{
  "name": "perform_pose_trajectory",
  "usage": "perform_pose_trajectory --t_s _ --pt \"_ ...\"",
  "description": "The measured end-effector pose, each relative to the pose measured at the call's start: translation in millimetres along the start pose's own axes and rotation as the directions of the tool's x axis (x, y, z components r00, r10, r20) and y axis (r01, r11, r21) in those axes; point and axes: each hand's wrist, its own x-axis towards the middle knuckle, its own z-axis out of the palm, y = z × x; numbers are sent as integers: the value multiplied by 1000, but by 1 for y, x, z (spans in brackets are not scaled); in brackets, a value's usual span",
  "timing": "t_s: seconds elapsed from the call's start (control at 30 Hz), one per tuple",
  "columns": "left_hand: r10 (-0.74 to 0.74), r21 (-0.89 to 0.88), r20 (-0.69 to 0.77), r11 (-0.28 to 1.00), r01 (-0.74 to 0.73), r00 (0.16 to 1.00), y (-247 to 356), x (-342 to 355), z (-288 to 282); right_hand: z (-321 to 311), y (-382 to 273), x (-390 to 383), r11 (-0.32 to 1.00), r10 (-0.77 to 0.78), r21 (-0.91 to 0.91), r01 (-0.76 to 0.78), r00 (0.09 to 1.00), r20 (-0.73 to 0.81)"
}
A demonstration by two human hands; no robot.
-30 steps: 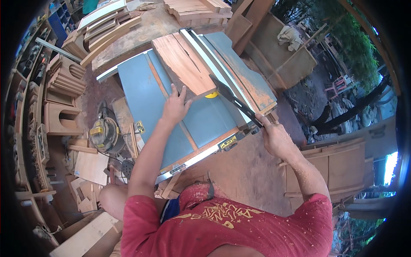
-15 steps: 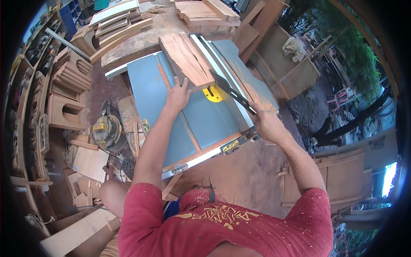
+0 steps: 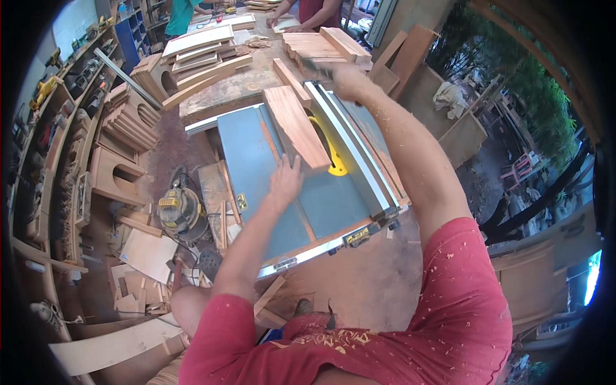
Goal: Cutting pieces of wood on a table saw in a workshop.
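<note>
On the grey-blue table saw [image 3: 250, 154] lies a wide wooden board [image 3: 295, 128], beside the yellow insert plate [image 3: 337, 168]. My left hand [image 3: 287, 181] rests at the board's near left edge, fingers apart. A narrow wood strip [image 3: 292, 82] lies past the far end, between the board and the metal fence [image 3: 359, 147]. My right hand [image 3: 351, 83] is stretched out over the fence's far end and closed round the black push stick [image 3: 314, 66], which is smeared by motion. The saw blade cannot be made out.
Beyond the saw, a workbench [image 3: 221, 93] bears stacked panels [image 3: 199, 48] and planks [image 3: 314, 48]. Two people work at the far end; one person's hand [image 3: 279, 14] shows. A yellow-black shop vacuum [image 3: 183, 208] stands left, near shelves of tools and wood offcuts [image 3: 149, 250].
My right hand has swung forward with the push stick, past the fence's far end. A narrow strip now lies apart from the board. My left hand stays by the board.
</note>
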Motion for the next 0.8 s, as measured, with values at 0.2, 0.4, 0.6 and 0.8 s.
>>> perform_pose_trajectory --t_s 0.2,0.4,0.6,0.8 --pt "-316 -383 113 861 335 942 117 -169 -62 -14 -7 -216 873 140 475 112 875 -464" --pt "-527 -728 129 525 441 840 155 -235 -18 168 -22 -499 281 670 852 -442 726 156" --pt "-319 -807 167 499 316 933 219 -271 -9 219 -65 -573 -398 743 883 -251 477 470" --pt "-219 -629 205 717 300 954 214 -234 -10 232 -31 -582 -595 704 803 18 495 510"
